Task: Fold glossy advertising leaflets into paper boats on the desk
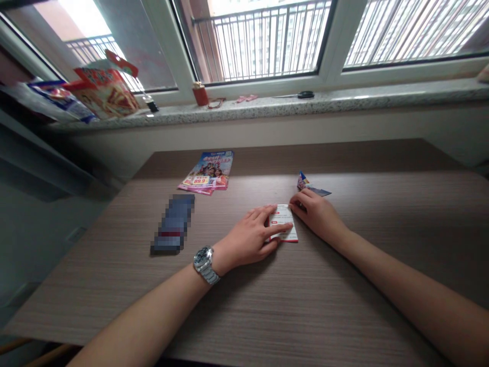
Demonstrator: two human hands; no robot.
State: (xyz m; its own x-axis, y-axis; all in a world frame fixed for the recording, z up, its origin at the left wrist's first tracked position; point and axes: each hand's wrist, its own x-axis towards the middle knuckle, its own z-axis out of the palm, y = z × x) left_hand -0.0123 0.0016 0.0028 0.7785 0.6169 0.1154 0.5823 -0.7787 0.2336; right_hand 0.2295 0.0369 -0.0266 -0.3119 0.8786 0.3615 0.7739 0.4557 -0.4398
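A small folded paper, white with red and printed text, lies on the brown wooden table. My left hand, with a silver watch on the wrist, rests on its left part, fingers spread and the index finger across it. The fingers of my right hand are pinched at the paper's top right corner. Just beyond my right hand sits a folded colourful paper piece with a dark flat part pointing right.
Colourful leaflets lie at the back left, with a pixelated dark object nearer. On the stone windowsill stand snack bags, a red lighter-like item and scissors.
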